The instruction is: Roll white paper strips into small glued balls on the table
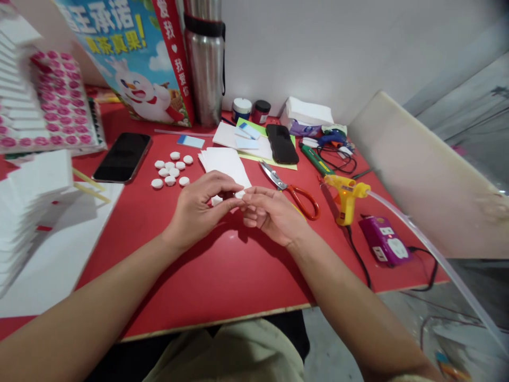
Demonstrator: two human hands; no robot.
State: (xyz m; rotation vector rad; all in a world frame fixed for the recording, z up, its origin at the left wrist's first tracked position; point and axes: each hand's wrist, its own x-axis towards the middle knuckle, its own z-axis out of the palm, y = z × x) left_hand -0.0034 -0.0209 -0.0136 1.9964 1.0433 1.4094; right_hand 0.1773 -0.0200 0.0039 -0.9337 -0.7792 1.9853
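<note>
Over the middle of the red table (234,270), my left hand (199,204) and my right hand (274,212) meet at the fingertips. Pinched between them is a small white disc-like piece (239,194), its details partly covered by the fingers. Another white piece (217,200) shows through the gap between my left thumb and forefinger; whether it touches the hand I cannot tell. Several similar white pieces (174,172) lie in a loose group beyond my left hand. A stack of white paper strips (226,164) rests just behind both hands.
Red-handled scissors (304,201) lie right of my hands. A yellow glue gun (347,193) with a long clear stick stands near a purple power box (385,241). A phone (123,156), a steel flask (204,74) and folded white card (35,196) occupy the left and back.
</note>
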